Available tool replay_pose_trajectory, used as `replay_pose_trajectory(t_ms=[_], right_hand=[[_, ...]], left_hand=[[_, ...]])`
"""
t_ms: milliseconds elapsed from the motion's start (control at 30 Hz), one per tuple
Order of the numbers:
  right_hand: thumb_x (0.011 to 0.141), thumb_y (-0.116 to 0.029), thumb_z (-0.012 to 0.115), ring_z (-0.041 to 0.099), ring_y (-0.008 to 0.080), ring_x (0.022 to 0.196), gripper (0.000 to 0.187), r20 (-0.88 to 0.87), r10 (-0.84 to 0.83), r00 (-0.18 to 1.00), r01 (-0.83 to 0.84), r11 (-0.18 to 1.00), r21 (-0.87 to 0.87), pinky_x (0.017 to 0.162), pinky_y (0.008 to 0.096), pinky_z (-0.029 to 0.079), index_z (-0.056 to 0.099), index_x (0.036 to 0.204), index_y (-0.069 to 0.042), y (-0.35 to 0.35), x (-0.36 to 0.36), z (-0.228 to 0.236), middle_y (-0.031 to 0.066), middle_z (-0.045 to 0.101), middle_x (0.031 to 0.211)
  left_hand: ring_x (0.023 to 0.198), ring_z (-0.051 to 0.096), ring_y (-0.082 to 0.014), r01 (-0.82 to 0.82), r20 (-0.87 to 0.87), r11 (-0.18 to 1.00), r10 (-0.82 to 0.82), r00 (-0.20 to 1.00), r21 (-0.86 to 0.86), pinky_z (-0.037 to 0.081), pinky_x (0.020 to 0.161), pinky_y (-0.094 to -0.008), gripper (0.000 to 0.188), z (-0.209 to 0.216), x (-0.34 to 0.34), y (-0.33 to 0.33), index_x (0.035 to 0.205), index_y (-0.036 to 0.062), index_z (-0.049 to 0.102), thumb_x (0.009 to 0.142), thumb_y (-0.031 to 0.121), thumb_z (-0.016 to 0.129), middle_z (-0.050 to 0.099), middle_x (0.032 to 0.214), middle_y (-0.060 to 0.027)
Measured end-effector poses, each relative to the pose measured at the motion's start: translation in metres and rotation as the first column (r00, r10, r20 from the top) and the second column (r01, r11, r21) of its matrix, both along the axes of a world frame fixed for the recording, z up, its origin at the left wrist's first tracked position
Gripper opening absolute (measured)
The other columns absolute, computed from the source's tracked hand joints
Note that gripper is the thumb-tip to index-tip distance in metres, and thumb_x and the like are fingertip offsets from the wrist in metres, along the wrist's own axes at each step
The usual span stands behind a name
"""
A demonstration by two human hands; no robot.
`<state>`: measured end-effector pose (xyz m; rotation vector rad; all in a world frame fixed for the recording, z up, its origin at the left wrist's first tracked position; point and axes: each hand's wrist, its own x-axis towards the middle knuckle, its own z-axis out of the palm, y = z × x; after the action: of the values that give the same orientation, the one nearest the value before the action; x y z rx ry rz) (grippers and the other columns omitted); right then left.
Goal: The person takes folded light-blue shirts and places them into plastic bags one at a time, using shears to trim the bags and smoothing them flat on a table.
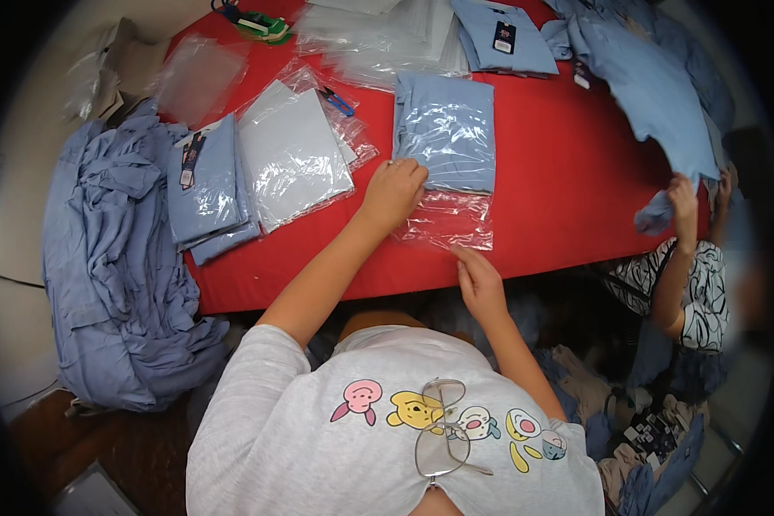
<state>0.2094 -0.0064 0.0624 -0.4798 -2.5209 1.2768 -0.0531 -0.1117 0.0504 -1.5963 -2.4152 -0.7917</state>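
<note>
In front of me a folded light-blue shirt (445,129) lies inside a clear plastic bag on the red tablecloth. The bag's loose flap (451,224) sticks out toward me, past the shirt's lower edge. My left hand (394,191) is closed at the left side of the bag, its fingers pinching the plastic by the shirt's lower left corner. At the flap's near edge, my right hand (480,279) has thumb and forefinger together on the plastic rim. Left of the bag lies a pile of white sheets (292,155) under clear plastic.
Bagged folded shirts (202,185) lie at the left, beside a large heap of blue garments (116,258). Small blue thread snips (337,101) rest near the white sheets. Clear bags (378,39) and a tagged shirt (507,43) lie at the back. A co-worker's hands (684,202) hold a blue garment at the right.
</note>
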Motion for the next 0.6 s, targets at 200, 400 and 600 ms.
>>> replay_pose_trajectory(t_ms=[200,400,600], right_hand=[[0.103,-0.002,0.054,0.041,0.0402,0.155,0.059,-0.165,0.064,0.984,-0.078,0.994,-0.075,0.127,0.047,0.037,0.044,0.161,-0.002,0.013,-0.133,-0.041,0.022,0.038,0.171],[0.106,-0.033,0.059,0.025,0.0399,0.164,0.064,0.018,0.149,0.989,-0.14,0.869,0.474,0.132,0.058,0.022,0.042,0.167,-0.022,0.016,-0.189,-0.06,0.0179,0.027,0.178],[0.101,-0.049,0.064,0.018,0.0433,0.165,0.073,0.257,0.134,0.957,-0.281,0.639,0.716,0.132,0.065,0.014,0.038,0.169,-0.037,0.007,-0.177,-0.058,0.0196,0.023,0.179]], left_hand=[[0.091,0.067,-0.0291,0.092,0.026,0.988,-0.096,0.995,0.123,0.051,0.086,-0.0418,0.015,0.043,0.048,-0.009,0.095,0.0083,0.067,0.083,0.01,0.077,0.063,0.094,-0.0082],[0.096,0.068,-0.0271,0.204,0.352,0.979,-0.197,0.915,0.018,0.05,0.089,-0.0391,0.014,0.033,0.067,-0.044,0.099,0.0089,0.072,0.091,0.019,0.078,0.068,0.098,-0.0071],[0.098,0.07,-0.0319,-0.153,0.579,0.987,0.101,0.809,0.041,0.054,0.089,-0.0419,0.02,0.019,0.032,-0.057,0.105,0.0032,0.074,0.098,0.022,0.074,0.073,0.104,-0.0113]])
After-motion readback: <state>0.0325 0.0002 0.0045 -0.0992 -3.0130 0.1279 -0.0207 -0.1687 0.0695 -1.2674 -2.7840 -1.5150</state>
